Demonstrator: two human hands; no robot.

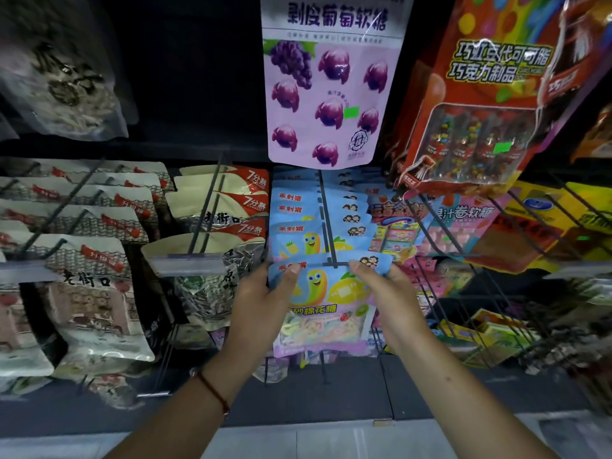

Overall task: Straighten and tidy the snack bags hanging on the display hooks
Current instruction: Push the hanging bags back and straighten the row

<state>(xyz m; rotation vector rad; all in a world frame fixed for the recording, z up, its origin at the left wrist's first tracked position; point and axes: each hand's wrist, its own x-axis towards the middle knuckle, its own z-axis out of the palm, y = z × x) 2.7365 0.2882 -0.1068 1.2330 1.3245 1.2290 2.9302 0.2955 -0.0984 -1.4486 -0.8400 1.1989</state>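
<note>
The person holds the front light-blue plastic marshmallow bag with a yellow cartoon worm (pixel 326 293) by its two upper corners, just below frame centre at the tip of a dark metal display hook (pixel 326 223). The left hand (pixel 261 306) has its thumb pressed on the bag's 10 o'clock corner with the fingers wrapped behind; the right hand (pixel 384 293) pinches the 2 o'clock corner the same way. More blue bags of the same kind (pixel 298 210) hang behind on the hook, running toward 12 o'clock. To do this step well, both corners should probably be kept level, the bag's hole seated squarely on the hook, and the bag slid back until it lies flush with its neighbours, face forward.
</note>
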